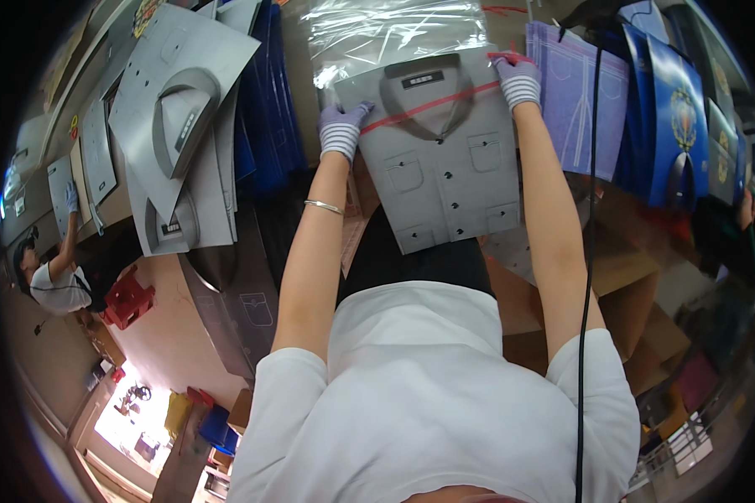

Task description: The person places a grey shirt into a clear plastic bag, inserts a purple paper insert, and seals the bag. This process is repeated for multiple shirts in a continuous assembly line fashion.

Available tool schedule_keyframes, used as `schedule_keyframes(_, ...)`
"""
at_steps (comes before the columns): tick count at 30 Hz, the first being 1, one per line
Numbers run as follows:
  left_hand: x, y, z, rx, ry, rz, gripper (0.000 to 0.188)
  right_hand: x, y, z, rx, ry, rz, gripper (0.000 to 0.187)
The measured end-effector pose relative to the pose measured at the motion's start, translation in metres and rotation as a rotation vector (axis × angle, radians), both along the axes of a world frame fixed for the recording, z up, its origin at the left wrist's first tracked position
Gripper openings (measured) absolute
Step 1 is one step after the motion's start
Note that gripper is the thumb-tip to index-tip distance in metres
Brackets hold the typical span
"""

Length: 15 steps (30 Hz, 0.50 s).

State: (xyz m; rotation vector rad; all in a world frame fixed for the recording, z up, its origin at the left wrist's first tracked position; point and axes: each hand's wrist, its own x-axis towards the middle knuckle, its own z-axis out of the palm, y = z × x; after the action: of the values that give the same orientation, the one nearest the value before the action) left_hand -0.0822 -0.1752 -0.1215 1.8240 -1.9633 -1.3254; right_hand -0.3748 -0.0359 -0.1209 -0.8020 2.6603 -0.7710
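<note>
A grey, flat shirt-shaped bag point(432, 197) with a stand-up collar, printed pockets and dark buttons lies in front of me, its lower end toward my waist. A red ribbon point(419, 110) runs slantwise across it below the collar, higher on the right. My left hand point(341, 130), in a purple glove with a striped cuff, is closed on the bag's left edge by the ribbon's lower end. At the upper right corner, my right hand point(518, 77), gloved alike, pinches the red ribbon. The fingers of both hands are partly hidden.
Shiny clear plastic sleeves point(394, 25) lie beyond the bag. Grey shirt-shaped bags point(164, 109) pile up at left, beside blue ones point(268, 109). Purple printed sheets point(575, 101) and blue bags point(675, 126) stand right. A black cable point(591, 251) hangs at right. A person point(54, 277) works far left.
</note>
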Motion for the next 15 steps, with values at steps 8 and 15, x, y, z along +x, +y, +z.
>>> schedule_keyframes(8, 0.035, 0.051, -0.013, 0.309, 0.789, 0.581, 0.007, 0.012, 0.050, -0.004, -0.524, -0.438, -0.049, 0.024)
schedule_keyframes(15, 0.048, 0.047, -0.008, 0.236, 0.743, 0.636, 0.013, 0.033, 0.086, -0.008, -0.160, -0.405, 0.069, 0.024)
